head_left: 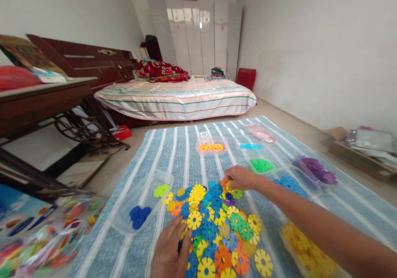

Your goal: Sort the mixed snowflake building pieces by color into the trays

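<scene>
A loose heap of notched plastic snowflake discs [209, 230] in yellow, blue, orange and green is spread over the striped cloth. My left hand [170, 247] rests at the heap's near left edge, fingers curled, with a dark blue disc [180, 245] partly showing between thumb and fingers. At the far edge of the heap, my right hand [240, 178] pinches down on an orange disc [223, 182]; its fingertips partly cover it. Left of the heap, a clear tray [119, 216] holds several dark blue discs [139, 217] and lime green ones [161, 190].
Clear boxes hold orange discs [211, 147], light blue discs [251, 146], green discs [261, 165], blue discs [290, 184], purple discs [316, 169] and yellow discs [305, 249]. My right forearm passes above the yellow box. Bagged toys [58, 236] lie left; a bed [176, 100] stands beyond.
</scene>
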{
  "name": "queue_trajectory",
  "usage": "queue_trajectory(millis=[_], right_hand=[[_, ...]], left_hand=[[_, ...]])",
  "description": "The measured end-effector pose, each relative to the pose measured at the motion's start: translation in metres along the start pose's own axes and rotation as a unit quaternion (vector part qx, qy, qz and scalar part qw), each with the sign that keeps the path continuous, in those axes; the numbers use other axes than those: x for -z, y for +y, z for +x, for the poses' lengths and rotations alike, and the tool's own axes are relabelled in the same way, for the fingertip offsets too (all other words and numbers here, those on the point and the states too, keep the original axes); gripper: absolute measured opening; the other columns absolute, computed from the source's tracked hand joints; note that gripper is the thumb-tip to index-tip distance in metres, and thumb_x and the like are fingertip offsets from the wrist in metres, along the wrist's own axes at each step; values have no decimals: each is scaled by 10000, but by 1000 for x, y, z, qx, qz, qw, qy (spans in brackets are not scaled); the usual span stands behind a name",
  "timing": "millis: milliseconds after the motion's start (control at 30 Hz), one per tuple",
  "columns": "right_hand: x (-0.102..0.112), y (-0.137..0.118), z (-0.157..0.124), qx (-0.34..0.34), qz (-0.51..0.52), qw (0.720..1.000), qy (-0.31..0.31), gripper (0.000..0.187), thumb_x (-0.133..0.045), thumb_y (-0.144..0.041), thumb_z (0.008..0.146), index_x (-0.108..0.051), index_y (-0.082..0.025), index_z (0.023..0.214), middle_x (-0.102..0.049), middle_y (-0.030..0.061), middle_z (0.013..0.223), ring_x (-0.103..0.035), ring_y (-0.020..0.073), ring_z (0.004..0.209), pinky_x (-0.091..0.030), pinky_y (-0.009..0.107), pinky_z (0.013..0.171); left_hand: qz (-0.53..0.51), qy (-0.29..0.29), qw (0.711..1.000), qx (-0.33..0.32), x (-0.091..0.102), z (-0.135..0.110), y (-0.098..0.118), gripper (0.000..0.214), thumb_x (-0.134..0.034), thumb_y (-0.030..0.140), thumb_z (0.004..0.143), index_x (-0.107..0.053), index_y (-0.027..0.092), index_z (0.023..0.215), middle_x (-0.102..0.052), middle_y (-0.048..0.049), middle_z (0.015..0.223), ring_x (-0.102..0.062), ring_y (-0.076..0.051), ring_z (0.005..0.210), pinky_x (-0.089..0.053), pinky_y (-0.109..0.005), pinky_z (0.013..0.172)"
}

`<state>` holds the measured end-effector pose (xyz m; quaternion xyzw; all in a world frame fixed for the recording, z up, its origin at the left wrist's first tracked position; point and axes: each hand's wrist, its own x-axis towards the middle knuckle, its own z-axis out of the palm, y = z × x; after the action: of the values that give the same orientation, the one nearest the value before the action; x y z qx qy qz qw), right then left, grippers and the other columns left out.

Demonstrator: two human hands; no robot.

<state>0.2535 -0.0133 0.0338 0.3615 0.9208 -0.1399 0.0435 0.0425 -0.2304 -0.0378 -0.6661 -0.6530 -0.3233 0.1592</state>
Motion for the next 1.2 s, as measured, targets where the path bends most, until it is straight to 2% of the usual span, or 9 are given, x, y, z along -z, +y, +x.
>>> queue_trajectory(millis=[167, 233, 400, 467, 633, 733, 833, 1000, 1200], right_hand=[[23, 13, -25, 7, 127, 991, 33, 56, -612, -153, 637, -648, -144, 679, -595, -23, 618, -513, 93, 578, -335, 190, 520], [39, 23, -47, 14, 169, 986, -5, 33, -621, -149, 620, -647, -145, 640, -569, -36, 574, -500, 87, 551, -335, 184, 504], [67, 39, -105, -13, 203, 962, -181, 97, -619, -216, 642, -696, -170, 677, -604, -22, 559, -524, 95, 513, -350, 187, 474], [67, 36, -111, -16, 153, 973, -172, 163, -635, -262, 653, -716, -179, 768, -646, -3, 620, -560, 112, 555, -366, 195, 501], [43, 14, -73, 23, 18, 998, -50, 330, -574, -225, 713, -664, -223, 1030, -693, 33, 870, -621, 179, 803, -416, 240, 663], [24, 3, -42, 57, -41, 997, -37, 472, -588, -219, 699, -573, -255, 1170, -642, 66, 1033, -597, 219, 924, -428, 276, 722], [8, -3, -23, 62, -83, 993, -58, 553, -649, -321, 657, -531, -234, 1190, -593, 102, 1063, -592, 250, 915, -446, 303, 701], [-2, -4, -12, 58, -109, 990, -73, 471, -668, -351, 635, -583, -225, 1081, -577, 103, 1045, -598, 252, 892, -455, 305, 688], [-2, -3, -5, 52, -109, 991, -50, 314, -537, -252, 739, -626, -239, 1040, -620, 92, 1017, -612, 226, 892, -444, 281, 693]], left_hand=[[-8, 2, 1000, -13, -2, -2, -2, 243, -509, 369, 830, -627, 193, 948, -676, -81, 1023, -640, -208, 942, -538, -353, 832], [-12, -7, 1000, -10, -2, -2, -2, 249, -509, 375, 829, -625, 194, 955, -673, -80, 1035, -637, -210, 949, -536, -355, 836], [-11, 0, 1000, -6, -4, -3, -4, 240, -501, 371, 833, -620, 194, 941, -672, -84, 1029, -637, -209, 943, -534, -355, 835], [-8, -1, 1000, -7, -5, -3, -4, 235, -506, 367, 830, -623, 191, 934, -677, -83, 1014, -639, -210, 935, -537, -353, 827], [6, -8, 1000, -11, -3, -1, -3, 239, -512, 365, 830, -629, 188, 938, -680, -83, 1010, -642, -208, 929, -546, -346, 808], [9, -10, 1000, -13, -2, -1, -3, 233, -500, 347, 840, -625, 188, 953, -676, -85, 1020, -639, -206, 941, -545, -352, 814], [6, -5, 1000, -11, -2, -2, -2, 215, -500, 333, 841, -623, 190, 943, -678, -81, 1011, -640, -205, 939, -549, -352, 806], [-6, 0, 1000, -7, -2, -2, -1, 204, -509, 336, 833, -628, 200, 928, -682, -70, 1000, -642, -204, 931, -553, -349, 797], [-13, 2, 1000, 7, 0, -3, 0, 218, -516, 344, 827, -635, 208, 950, -683, -66, 1010, -643, -209, 940, -555, -359, 801]])
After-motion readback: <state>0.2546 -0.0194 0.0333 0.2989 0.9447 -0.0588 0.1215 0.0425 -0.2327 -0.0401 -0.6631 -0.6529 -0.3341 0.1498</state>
